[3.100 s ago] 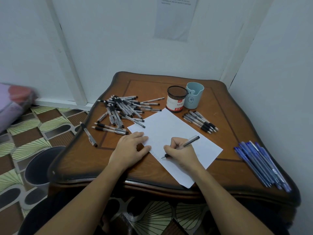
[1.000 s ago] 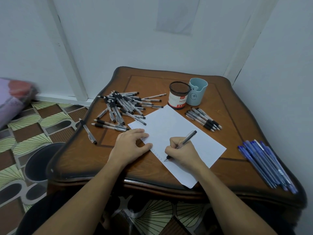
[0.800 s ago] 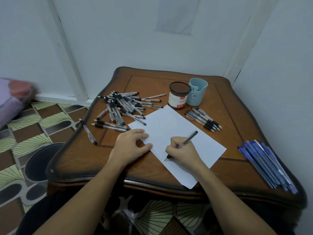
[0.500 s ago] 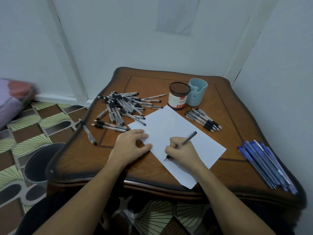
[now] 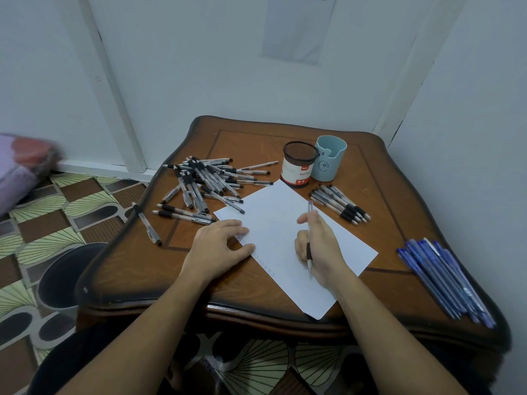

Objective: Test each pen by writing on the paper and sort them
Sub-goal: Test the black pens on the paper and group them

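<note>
White paper [image 5: 273, 218] has its edge under our left grip [image 5: 219, 246], fingers flat; our right grip [image 5: 322, 246] clasps a pen [image 5: 309, 250] over it.

A: How is the light?
B: Dim, with a cool bluish-grey cast. It falls softly from above the table [image 5: 251, 143]; nothing throws a hard-edged shadow.
A: Any glare?
B: A faint sheen on the table's near rim only. The paper [image 5: 273, 223] at the table's middle is the brightest patch, not washed out.
A: Shadows?
B: Soft ones under the left hand [image 5: 216, 249] and right hand [image 5: 325, 246]; deep darkness below the table's near edge.
A: Sharpness?
B: The table top is fairly crisp, though the pen [image 5: 309, 249] looks slightly soft. The pink bundle [image 5: 20, 166] far left of the table is smeared. Wall trim [image 5: 115, 109] behind the table leans outward, and the table's edges bow: wide-angle distortion.
</note>
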A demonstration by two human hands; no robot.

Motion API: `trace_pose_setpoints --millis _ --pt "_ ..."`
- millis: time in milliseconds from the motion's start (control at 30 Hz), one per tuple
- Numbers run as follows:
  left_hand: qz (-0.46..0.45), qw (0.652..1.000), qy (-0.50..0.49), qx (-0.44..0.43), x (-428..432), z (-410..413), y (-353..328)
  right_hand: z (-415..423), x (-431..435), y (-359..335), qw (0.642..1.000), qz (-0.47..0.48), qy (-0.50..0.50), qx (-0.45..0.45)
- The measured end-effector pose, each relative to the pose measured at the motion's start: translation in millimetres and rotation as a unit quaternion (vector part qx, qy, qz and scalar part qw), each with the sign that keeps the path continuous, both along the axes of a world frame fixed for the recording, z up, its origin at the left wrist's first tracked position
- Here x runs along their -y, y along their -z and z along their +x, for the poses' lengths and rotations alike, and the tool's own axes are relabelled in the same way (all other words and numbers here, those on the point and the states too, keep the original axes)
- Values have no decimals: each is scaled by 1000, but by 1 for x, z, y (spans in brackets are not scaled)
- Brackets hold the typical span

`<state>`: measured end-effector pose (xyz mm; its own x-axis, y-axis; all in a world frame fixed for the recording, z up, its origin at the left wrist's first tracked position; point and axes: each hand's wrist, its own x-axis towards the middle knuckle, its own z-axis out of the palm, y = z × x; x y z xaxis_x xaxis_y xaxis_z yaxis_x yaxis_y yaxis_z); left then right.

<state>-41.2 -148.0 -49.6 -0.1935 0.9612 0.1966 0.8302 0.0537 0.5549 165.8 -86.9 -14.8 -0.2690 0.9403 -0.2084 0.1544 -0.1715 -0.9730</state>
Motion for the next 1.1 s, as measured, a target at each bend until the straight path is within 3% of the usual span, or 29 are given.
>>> trace_pose_setpoints --millis 133,267,333,400,433,533,633,767,867,900,933,1000,1033,1100 --pt "-3 1000 1 3 0 1 -1 -5 0 -1 996 48 -10 69" --pt "-1 1000 -2 4 1 1 -1 -1 -12 -14 989 -137 -1 -58" --pt "-2 1000 0 3 1 0 -1 5 -25 -23 979 -189 13 -74" --pt "-7 1000 0 2 1 0 -2 11 -46 -31 990 -135 35 16" --pt "-9 1000 0 1 1 0 -2 15 -60 -33 991 -52 32 122" --pt "-12 1000 -1 -2 1 0 -2 29 -93 -39 906 172 10 385" --pt "-15 1000 -1 0 2 1 -3 37 -115 -39 853 222 34 472" --pt "-16 1000 -3 -3 1 1 -4 35 -129 -29 751 221 -39 621" --pt "-20 1000 -6 -5 2 1 -4 17 -124 -24 694 315 -7 648" --pt "-20 1000 -6 -6 2 1 -4 6 -120 -22 707 342 -17 619" --pt "-20 1000 -6 -6 2 1 -5 -7 -114 -19 752 345 -44 561" --pt "-17 1000 -8 -4 1 1 -5 -37 -97 -13 876 263 -118 386" --pt "-16 1000 -10 -2 1 1 -6 -51 -89 -9 912 224 -141 314" --pt "-13 1000 -14 4 1 1 -7 -78 -76 -3 926 206 -172 264"
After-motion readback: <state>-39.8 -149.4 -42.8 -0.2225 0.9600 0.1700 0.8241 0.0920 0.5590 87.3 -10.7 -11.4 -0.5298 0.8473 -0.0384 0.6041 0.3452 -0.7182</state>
